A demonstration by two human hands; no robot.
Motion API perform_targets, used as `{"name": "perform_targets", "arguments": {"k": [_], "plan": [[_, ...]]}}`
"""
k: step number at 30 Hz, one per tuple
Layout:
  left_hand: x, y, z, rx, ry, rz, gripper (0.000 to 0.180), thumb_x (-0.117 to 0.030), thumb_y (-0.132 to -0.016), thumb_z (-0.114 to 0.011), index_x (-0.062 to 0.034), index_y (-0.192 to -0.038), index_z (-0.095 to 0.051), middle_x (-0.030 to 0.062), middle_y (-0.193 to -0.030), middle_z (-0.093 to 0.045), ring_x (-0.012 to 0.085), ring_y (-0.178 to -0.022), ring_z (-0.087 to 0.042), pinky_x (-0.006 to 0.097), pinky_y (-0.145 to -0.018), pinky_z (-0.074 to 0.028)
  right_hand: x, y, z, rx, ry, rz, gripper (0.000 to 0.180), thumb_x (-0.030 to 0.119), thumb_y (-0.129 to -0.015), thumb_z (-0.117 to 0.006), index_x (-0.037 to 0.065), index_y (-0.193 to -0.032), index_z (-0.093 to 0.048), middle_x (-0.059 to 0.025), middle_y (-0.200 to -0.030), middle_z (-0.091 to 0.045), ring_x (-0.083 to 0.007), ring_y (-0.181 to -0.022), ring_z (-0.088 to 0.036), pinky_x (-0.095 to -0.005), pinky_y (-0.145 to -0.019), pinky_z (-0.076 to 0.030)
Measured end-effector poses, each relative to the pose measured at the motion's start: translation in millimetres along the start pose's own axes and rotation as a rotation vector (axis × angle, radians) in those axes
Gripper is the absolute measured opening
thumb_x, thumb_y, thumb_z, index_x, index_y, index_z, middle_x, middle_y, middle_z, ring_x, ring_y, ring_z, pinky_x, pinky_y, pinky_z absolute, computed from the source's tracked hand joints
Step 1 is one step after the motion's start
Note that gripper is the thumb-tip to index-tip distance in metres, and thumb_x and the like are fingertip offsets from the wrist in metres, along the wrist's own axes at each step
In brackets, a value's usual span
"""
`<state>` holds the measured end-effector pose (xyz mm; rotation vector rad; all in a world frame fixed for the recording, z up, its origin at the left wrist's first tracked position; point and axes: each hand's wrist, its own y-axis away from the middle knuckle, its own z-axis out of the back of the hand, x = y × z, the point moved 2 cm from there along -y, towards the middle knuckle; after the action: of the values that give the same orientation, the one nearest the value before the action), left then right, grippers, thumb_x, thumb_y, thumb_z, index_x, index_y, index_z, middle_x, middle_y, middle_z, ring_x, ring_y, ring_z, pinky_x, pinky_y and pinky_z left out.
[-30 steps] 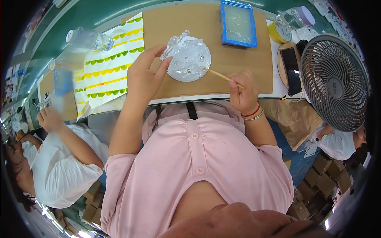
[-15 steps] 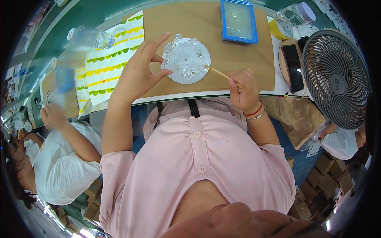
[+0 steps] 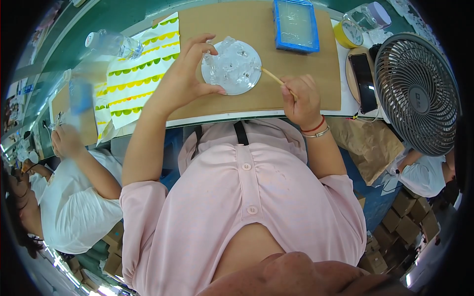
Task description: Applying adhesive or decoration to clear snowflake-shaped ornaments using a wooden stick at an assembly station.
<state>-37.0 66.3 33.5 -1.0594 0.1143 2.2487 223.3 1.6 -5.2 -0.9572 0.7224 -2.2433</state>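
Note:
A round white plate (image 3: 239,89) lies on brown cardboard, with a cluster of clear, glassy pieces (image 3: 237,61) on top of it. My left hand (image 3: 190,71) curves round the plate's left side, thumb at the lower rim and fingers at the upper left rim by the clear pieces. Between the thumb and forefinger of my right hand (image 3: 302,98) is a thin wooden stick (image 3: 272,75), closed in my fingers. Its far tip meets the right rim of the plate; the tip's exact shape is too small to make out.
Behind the plate stands a blue-framed tray (image 3: 297,49). At right are yellow tape (image 3: 348,33), a clear jar (image 3: 368,17), a phone (image 3: 363,84) and a fan (image 3: 417,96). Patterned paper (image 3: 138,74) and a plastic bottle (image 3: 113,44) lie left, near another person's hand (image 3: 66,140).
The plate has shifted slightly away from me and turned, carrying its clear pieces round. My left fingers have closed in on its rim. The stick's tip has moved up along the right side.

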Motion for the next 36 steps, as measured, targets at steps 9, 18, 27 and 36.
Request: {"name": "perform_targets", "arguments": {"k": [9, 18, 27, 36], "plan": [[-7, 13, -24, -0.251, -0.046, 0.042, 0.085, -0.020, -0.053, -0.091, -0.0111, -0.122, -0.044, 0.0135, -0.141, -0.040, 0.0336, -0.129, -0.040, 0.041, -0.106, -0.037, 4, 2, 9, 0.016, -0.020, -0.025, 0.010, 0.004, -0.088, -0.060, 0.004, -0.095, -0.052, -0.0120, -0.085, -0.065, -0.0290, -0.068, -0.057, -0.0368, -0.063, -0.043], [-2, 11, -18, -0.150, 0.102, 0.139, 0.095, -0.018, -0.055, -0.089, -0.0125, -0.137, -0.042, 0.0091, -0.146, -0.038, 0.0281, -0.133, -0.038, 0.042, -0.109, -0.034, 0, -5, 6, 0.013, 0.025, 0.004, 0.011, 0.003, -0.088, -0.060, 0.004, -0.095, -0.052, -0.0125, -0.084, -0.065, -0.0286, -0.066, -0.056, -0.0371, -0.062, -0.042], [-6, 15, -29, -0.229, 0.055, 0.156, 0.075, -0.021, -0.058, -0.088, -0.0126, -0.124, -0.053, 0.0111, -0.142, -0.041, 0.0311, -0.130, -0.040, 0.042, -0.107, -0.035, -2, -5, 6, -0.036, 0.022, -0.019, 0.011, 0.002, -0.087, -0.061, 0.003, -0.094, -0.053, -0.0124, -0.085, -0.065, -0.0290, -0.068, -0.057, -0.0374, -0.063, -0.043], [-13, 21, -47, -0.413, 0.022, 0.178, 0.071, -0.021, -0.058, -0.088, -0.0134, -0.120, -0.053, 0.0147, -0.137, -0.043, 0.0330, -0.127, -0.041, 0.043, -0.104, -0.036, 16, 10, 6, -0.007, -0.025, -0.036, 0.013, 0.002, -0.083, -0.063, 0.005, -0.091, -0.053, -0.0109, -0.082, -0.063, -0.0283, -0.067, -0.056, -0.0380, -0.062, -0.042]]}}
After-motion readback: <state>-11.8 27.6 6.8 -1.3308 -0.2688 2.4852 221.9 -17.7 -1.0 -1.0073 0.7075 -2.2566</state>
